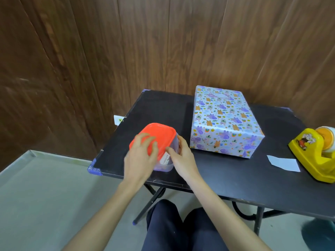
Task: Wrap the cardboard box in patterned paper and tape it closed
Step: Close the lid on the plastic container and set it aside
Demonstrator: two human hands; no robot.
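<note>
Box [224, 122]: sitting on the tabletop [226, 178] at about 2 o'clock from the tub, covered all over in patterned paper, with no hand touching it.
Task so far: looking done or nearly done, going by paper hiding every side in view; tape on the seams too small to tell.
Tub [164, 166]: standing toward the tabletop's 9 o'clock side, close to the near edge, wearing an orange lid [161, 133].
Left grip [140, 156]: lying open on the lid with fingers spread, pressing down; looking a bit blurred.
Right grip [181, 156]: holding the tub's side at 3 o'clock, thumb in front, fingers curling round the back.
Step in hand: likely pushing the lid shut or tidying the tub away, guessing only.
Doing it well: keeping the right grip firm to stop any sliding; pressing round each lid corner in turn; keeping the tub back from the near edge; not bumping the box.
Tape holder [311, 153]: resting at 3 o'clock of the box, far right, with a white paper scrap [284, 163] just beside it at 9 o'clock.
</note>
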